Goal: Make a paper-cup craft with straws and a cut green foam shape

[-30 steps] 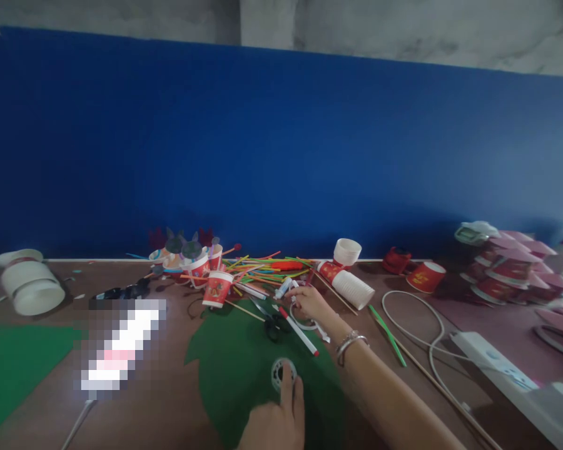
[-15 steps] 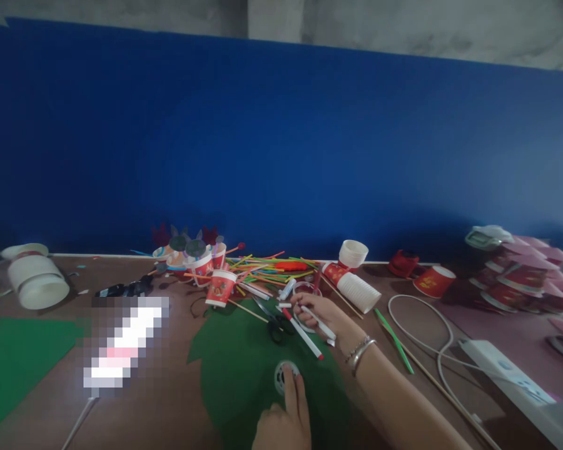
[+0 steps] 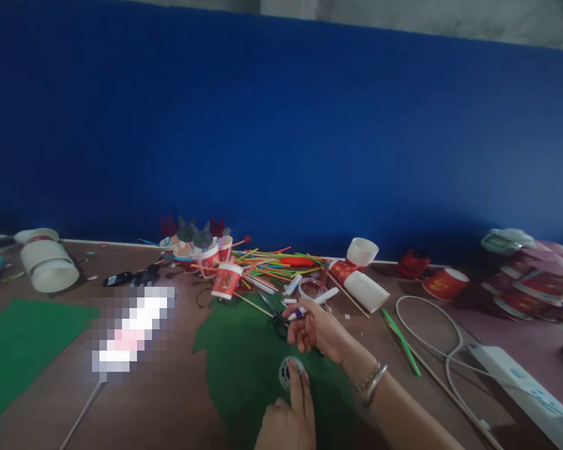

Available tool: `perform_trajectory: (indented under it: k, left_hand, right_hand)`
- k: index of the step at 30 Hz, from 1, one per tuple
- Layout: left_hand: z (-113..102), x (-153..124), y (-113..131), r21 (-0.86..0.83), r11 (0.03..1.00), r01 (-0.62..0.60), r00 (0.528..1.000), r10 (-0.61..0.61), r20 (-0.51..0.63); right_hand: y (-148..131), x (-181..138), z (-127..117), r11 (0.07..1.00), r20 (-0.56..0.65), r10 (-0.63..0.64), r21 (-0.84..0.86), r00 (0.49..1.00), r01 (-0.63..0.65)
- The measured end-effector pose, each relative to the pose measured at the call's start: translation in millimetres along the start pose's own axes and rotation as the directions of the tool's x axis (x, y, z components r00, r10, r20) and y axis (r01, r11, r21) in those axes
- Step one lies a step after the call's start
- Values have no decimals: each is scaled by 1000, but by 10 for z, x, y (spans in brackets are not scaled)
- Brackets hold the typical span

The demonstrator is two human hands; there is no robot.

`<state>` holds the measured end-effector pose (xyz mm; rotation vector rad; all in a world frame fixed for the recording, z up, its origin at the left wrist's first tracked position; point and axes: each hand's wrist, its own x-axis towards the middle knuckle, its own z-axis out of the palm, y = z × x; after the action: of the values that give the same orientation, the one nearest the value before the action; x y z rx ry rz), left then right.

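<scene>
My left hand (image 3: 287, 422) is at the bottom centre, its forefinger stretched out and pressing on a small round tape roll (image 3: 287, 370). The other fingers are curled in. The roll lies on a dark green paper sheet (image 3: 237, 356). My right hand (image 3: 318, 332), with bangles at the wrist, hovers just above the sheet beyond the roll. Its fingers are closed round a white marker pen (image 3: 315, 302) with a purple band, which points up and to the right. Black-handled scissors (image 3: 276, 320) lie on the sheet right beside that hand.
Behind the sheet lie coloured straws (image 3: 272, 262), red paper cups (image 3: 226, 280), a clear tape ring (image 3: 311, 288) and stacked white cups (image 3: 362, 289). A white cable (image 3: 431, 325) and power strip (image 3: 520, 378) are at the right, more red cups (image 3: 520, 287) far right, and another green sheet (image 3: 23, 344) at the left.
My right hand has taken the white pen from beside the straw pile and drawn back towards me with it. The left forefinger has stayed on the tape roll.
</scene>
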<state>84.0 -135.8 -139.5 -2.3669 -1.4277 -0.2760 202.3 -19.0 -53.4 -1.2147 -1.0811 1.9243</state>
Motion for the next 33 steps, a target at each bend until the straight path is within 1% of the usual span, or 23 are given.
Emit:
perform_trajectory:
  k: [2, 3, 5, 7, 9, 11, 16, 19, 22, 24, 28, 30, 33]
  left_hand:
    - [-17, 9, 6, 6, 1000, 2, 1000, -2, 1]
    - [-22, 11, 7, 6, 1000, 1, 1000, -1, 3]
    - [-21, 9, 6, 1, 1000, 6, 1000, -6, 15]
    - [-9, 0, 1, -7, 1000, 25, 999, -25, 30]
    - [6, -10, -3, -20, 999, 35, 999, -34, 42]
    - [10, -15, 0, -30, 999, 31, 998, -29, 50]
    - [-51, 7, 32, -9, 999, 42, 999, -41, 32]
    - [-81, 17, 36, 10, 1000, 28, 999, -28, 20]
    - [-65, 3, 28, 43, 999, -11, 1000, 10, 25]
    - [-40, -11, 29, 71, 997, -29, 999, 28, 27]
    - [-19, -22, 44, 121, 992, -26, 1000, 25, 9]
    - [-28, -17, 46, 128, 991, -27, 1000, 27, 1]
    - [-44, -11, 36, 122, 992, -34, 999, 35, -6]
  right_hand:
    - [42, -1, 56, 979, -27, -67, -195, 997, 61]
    - [63, 0, 84, 950, -42, -114, -299, 993, 96]
    - [104, 4, 136, 855, -54, -192, -499, 980, 140]
    - [133, 12, 180, 751, -27, -210, -644, 977, 144]
    - [147, 16, 215, 681, 6, -190, -720, 982, 136]
    - [143, 11, 240, 646, 37, -173, -750, 984, 142]
    - [105, -6, 259, 628, 106, -172, -754, 979, 192]
    - [103, -1, 243, 559, 111, -190, -805, 975, 200]
    - [107, 4, 232, 493, 112, -179, -850, 977, 188]
    - [97, 2, 242, 455, 135, -169, -868, 976, 198]
    - [40, 0, 300, 373, 175, -158, -901, 972, 223]
    - [7, 4, 331, 345, 177, -164, -911, 970, 225]
    - [-21, 14, 350, 344, 164, -174, -914, 971, 216]
